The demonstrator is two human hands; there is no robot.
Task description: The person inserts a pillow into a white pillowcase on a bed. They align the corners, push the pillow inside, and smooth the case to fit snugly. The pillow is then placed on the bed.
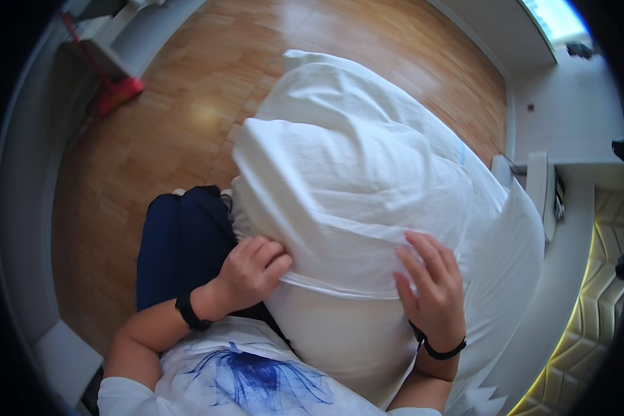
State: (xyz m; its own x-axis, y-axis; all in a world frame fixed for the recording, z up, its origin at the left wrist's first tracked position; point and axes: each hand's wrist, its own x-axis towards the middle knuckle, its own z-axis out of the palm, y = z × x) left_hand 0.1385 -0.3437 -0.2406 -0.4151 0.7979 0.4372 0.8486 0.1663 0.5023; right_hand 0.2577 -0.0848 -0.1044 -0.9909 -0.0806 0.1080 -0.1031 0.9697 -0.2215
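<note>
A white fabric cover (367, 187), which looks like a pillowcase, lies rumpled in front of me. Its hemmed edge crosses from my left hand towards my right. Below the hem, a smooth, off-white padded thing like a pillow (347, 333) shows against my body. At the hem's left end, my left hand (253, 270) is closed, its fingers pinching the cover's edge. My right hand (431, 284) is at the cover's right side, fingers apart and lightly bent, nothing gripped. Whether its fingertips press on the cloth I cannot tell.
White bedding (506, 256) spreads under and right of the cover. A padded headboard (589, 326) with a lit yellow edge stands at the lower right, with a white bedside unit (539, 187) above it. A red broom (118, 93) leans far left over the wood-look floor (173, 132).
</note>
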